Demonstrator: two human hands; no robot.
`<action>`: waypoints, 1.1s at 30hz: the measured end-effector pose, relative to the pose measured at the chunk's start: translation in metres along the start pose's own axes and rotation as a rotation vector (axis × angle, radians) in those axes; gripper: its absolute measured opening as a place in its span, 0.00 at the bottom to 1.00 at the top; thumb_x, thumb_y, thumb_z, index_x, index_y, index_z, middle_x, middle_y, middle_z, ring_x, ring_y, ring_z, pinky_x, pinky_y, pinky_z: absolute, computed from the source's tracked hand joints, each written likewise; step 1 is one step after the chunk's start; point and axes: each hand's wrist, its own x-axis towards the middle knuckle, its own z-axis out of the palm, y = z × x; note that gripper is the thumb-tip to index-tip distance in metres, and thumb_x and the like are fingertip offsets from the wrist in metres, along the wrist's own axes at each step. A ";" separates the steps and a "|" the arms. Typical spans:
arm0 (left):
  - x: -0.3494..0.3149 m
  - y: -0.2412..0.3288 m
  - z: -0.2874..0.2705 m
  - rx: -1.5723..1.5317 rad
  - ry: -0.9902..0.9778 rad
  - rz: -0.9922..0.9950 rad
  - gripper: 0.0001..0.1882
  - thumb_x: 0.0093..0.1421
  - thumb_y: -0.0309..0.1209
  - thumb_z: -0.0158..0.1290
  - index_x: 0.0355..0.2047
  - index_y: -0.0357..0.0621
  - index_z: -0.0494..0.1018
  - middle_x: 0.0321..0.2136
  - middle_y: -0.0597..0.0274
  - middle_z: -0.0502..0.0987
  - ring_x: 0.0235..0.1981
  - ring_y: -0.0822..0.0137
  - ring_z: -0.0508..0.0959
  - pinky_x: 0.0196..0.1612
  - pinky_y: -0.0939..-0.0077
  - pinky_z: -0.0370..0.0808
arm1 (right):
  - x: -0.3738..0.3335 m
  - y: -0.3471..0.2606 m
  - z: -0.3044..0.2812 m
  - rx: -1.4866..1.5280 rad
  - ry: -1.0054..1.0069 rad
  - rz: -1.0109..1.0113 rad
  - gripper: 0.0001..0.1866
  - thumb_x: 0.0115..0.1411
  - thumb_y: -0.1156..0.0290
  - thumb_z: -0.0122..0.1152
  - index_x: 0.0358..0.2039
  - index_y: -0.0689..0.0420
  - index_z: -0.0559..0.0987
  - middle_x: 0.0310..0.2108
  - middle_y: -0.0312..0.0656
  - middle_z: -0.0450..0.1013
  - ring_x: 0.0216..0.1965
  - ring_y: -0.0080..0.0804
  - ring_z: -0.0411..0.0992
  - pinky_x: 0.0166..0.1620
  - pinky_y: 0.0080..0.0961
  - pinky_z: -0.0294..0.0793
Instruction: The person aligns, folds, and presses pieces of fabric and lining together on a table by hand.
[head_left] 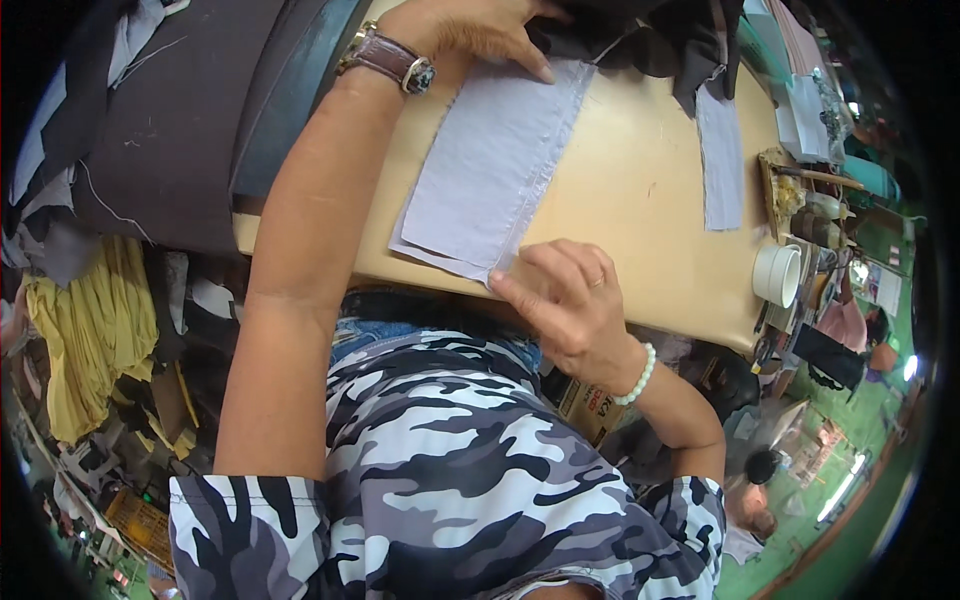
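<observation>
A pale grey-white, doubled piece of pocket lining cloth [490,165] lies slantwise on the cream tabletop [640,200]. Frayed threads run down its right edge, and its far end meets dark cloth [650,40]. My left hand [480,30] rests at that far end, thumb stretched onto the lining and apart from the fingers, some of which the frame's upper edge cuts off. At the lining's near right corner, my right hand [570,300] has thumb and fingers closed on the cloth by the table's front edge.
A narrow pale strip [720,160] hangs from the dark cloth at right. White tape rolls [777,275] stand at the table's right edge, below a small tray of tools [790,195]. Dark cloth [170,120] covers the left side; yellow cloth [95,330] hangs lower left.
</observation>
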 end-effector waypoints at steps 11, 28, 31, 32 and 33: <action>0.001 0.003 -0.003 -0.051 -0.043 -0.050 0.41 0.45 0.52 0.59 0.53 0.35 0.66 0.53 0.40 0.65 0.56 0.50 0.63 0.59 0.66 0.60 | 0.006 -0.012 -0.002 -0.019 0.009 0.061 0.20 0.44 0.75 0.53 0.41 0.55 0.78 0.45 0.45 0.67 0.46 0.40 0.66 0.48 0.35 0.62; 0.003 0.053 -0.025 -0.063 0.552 -0.716 0.53 0.38 0.64 0.58 0.53 0.32 0.62 0.50 0.42 0.66 0.55 0.48 0.63 0.58 0.50 0.53 | 0.028 0.141 -0.067 0.068 0.674 0.539 0.26 0.56 0.74 0.50 0.56 0.65 0.63 0.48 0.55 0.67 0.48 0.49 0.67 0.54 0.35 0.62; 0.023 0.051 -0.011 0.091 0.490 -0.820 0.60 0.40 0.70 0.51 0.61 0.34 0.50 0.60 0.41 0.54 0.63 0.46 0.50 0.60 0.40 0.42 | 0.064 0.229 -0.086 0.230 0.728 0.698 0.33 0.63 0.60 0.45 0.61 0.67 0.51 0.52 0.61 0.63 0.52 0.51 0.64 0.56 0.34 0.60; 0.032 0.044 0.003 0.067 0.521 -0.800 0.61 0.40 0.71 0.49 0.63 0.35 0.48 0.63 0.41 0.49 0.65 0.46 0.46 0.61 0.38 0.39 | 0.073 0.260 -0.087 0.250 0.715 0.741 0.36 0.64 0.56 0.43 0.63 0.67 0.47 0.53 0.63 0.62 0.55 0.52 0.62 0.57 0.34 0.59; 0.049 0.046 0.010 0.042 0.463 -0.807 0.60 0.42 0.70 0.49 0.63 0.36 0.47 0.63 0.43 0.48 0.65 0.45 0.44 0.61 0.38 0.38 | 0.068 0.305 -0.080 0.125 0.754 0.775 0.38 0.63 0.54 0.44 0.63 0.67 0.44 0.55 0.64 0.60 0.56 0.53 0.61 0.58 0.36 0.58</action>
